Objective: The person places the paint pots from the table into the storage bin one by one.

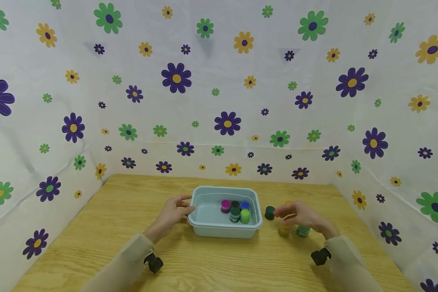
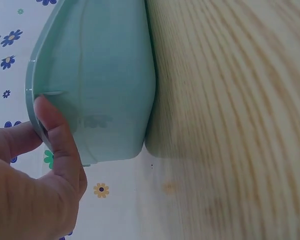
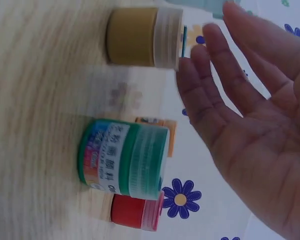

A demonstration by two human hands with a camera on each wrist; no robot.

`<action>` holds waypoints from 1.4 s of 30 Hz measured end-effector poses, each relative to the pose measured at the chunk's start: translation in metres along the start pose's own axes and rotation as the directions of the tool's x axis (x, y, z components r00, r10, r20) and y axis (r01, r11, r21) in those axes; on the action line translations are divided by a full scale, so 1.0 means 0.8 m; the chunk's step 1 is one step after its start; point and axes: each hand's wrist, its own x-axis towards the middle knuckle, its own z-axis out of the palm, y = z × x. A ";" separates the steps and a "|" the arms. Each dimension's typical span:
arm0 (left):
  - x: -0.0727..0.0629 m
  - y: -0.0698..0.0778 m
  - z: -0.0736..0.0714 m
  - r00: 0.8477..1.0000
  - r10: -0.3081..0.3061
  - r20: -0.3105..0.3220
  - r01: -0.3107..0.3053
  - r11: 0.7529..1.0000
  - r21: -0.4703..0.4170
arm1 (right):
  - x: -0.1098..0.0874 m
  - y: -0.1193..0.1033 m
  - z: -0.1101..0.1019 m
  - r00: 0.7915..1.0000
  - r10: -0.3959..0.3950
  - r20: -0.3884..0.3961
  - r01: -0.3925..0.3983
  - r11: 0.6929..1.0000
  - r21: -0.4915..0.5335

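A light blue-green plastic bin (image 1: 209, 232) stands upright on the table. My left hand (image 1: 173, 213) pinches its left rim, with the thumb inside and fingers outside in the left wrist view. In the bin's right half sit several small paint jars: magenta (image 1: 225, 206), lime green (image 1: 245, 216), blue (image 1: 244, 206) and two dark ones. My right hand (image 1: 302, 214) hovers over more paint jars right of the bin, fingers extended and holding nothing. Nearest its fingertips in the right wrist view is an ochre jar (image 3: 132, 37); a green jar (image 3: 122, 157) stands beside it.
A dark teal jar (image 1: 270, 213) stands just right of the bin. A red jar (image 3: 132, 211) and an orange jar (image 3: 171, 137) are partly hidden behind the green one. The wooden table (image 1: 219, 263) meets flower-patterned white sheeting (image 1: 204, 101) at the back and sides.
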 end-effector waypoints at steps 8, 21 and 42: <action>0.002 0.001 0.000 1.000 0.003 0.006 -0.003 1.000 -0.006 | 0.006 0.013 -0.010 0.990 -0.008 0.142 0.017 0.998 -0.068; -0.001 0.003 0.000 1.000 -0.007 0.003 0.007 1.000 -0.007 | 0.013 0.009 -0.012 0.981 0.050 0.186 -0.030 0.994 -0.109; -0.004 0.005 0.001 1.000 0.008 0.009 -0.008 1.000 0.014 | 0.013 0.000 -0.007 0.996 0.065 0.053 -0.065 0.998 -0.010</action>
